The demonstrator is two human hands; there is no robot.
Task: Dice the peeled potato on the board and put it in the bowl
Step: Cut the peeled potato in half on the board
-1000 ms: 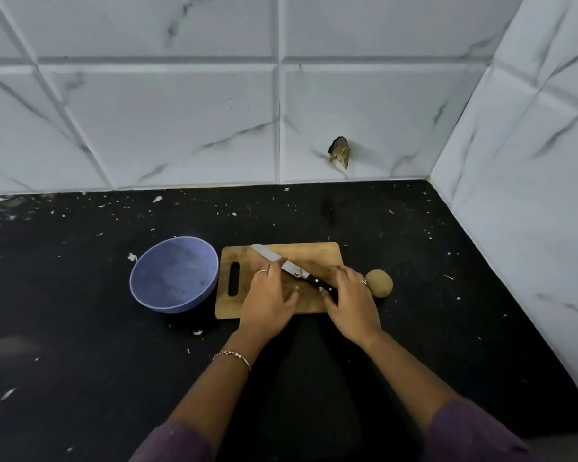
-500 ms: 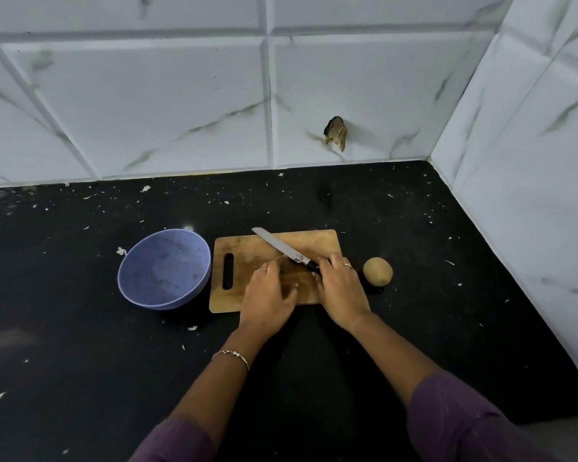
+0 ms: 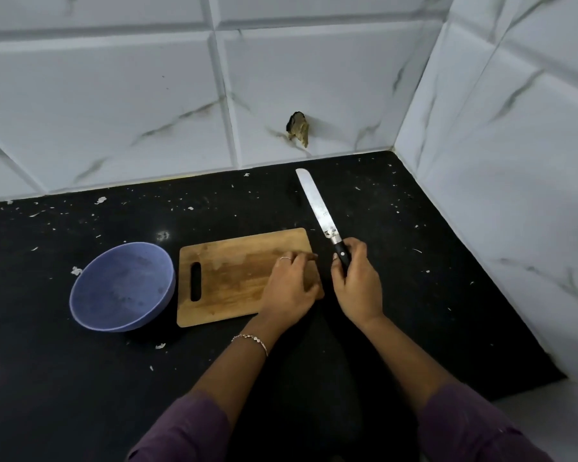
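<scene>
- Black and glossy, the counter [image 3: 80, 378] is spread under both hands and speckled with pale scraps. White marble-look tiles [image 3: 114, 95] are set beyond the hands and to the right of the right hand, meeting in a corner.
- Under the left hand [image 3: 287, 288] the board [image 3: 234, 271] is laid flat. It is wooden, round-cornered and pierced by a slot handle at the end away from the hand, and its grain looks worn.
- That hand is laid palm down on the board's near right end, fingers loosely bent, thumb at the edge, with nothing seen to be gripped. It is judged to be steadying the board against sliding on the smooth counter.
- By the right hand [image 3: 357, 281] the knife [image 3: 317, 208] is clasped, fingers wrapped round the black riveted handle. The long, narrow, round-tipped steel blade is pointed away from the hands toward the tiles, clear of the board. This is probably done so that the edge is held off the other hand's fingers.
- Just left of the board, well left of the left hand, the bowl [image 3: 121, 285] is set. It is round, matte blue-violet and likely plastic. Nothing is seen in it, and its closeness is judged to be meant for sweeping dice across.
- No potato is seen. None lies on the bare part of the board, and whether one is hidden behind a hand cannot be told. Dicing is judged not yet begun.
</scene>
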